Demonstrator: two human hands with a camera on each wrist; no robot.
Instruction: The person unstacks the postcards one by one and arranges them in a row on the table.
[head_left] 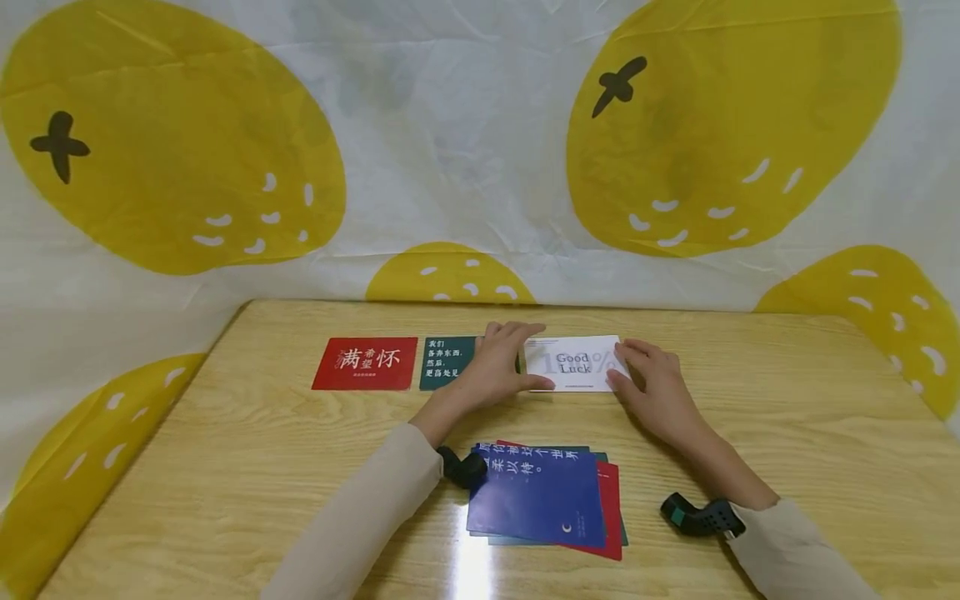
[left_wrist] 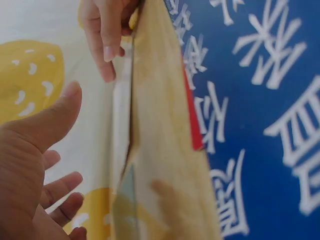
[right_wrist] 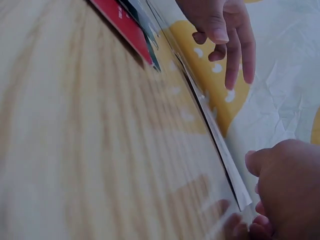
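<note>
A white card point(head_left: 576, 375) reading "Good Luck" lies at the back of the table. At its left end is my left hand point(head_left: 491, 365), thumb and fingers spread apart, partly covering a green card point(head_left: 444, 367) beside it. My right hand point(head_left: 660, 392) is at the white card's right end, fingertips and thumb by the edge. In the right wrist view the card point(right_wrist: 215, 137) shows nearly edge-on, with the right hand point(right_wrist: 292, 185) close to its near corner. The left wrist view shows the left hand point(left_wrist: 30, 145) with loosely extended fingers, gripping nothing.
Left of the green card lies a red card point(head_left: 367, 375). A loose pile of cards sits nearer me, a blue card point(head_left: 536, 504) on top and red and green edges poking out. Behind the wooden table point(head_left: 225, 467) hangs a lemon-patterned cloth point(head_left: 465, 167).
</note>
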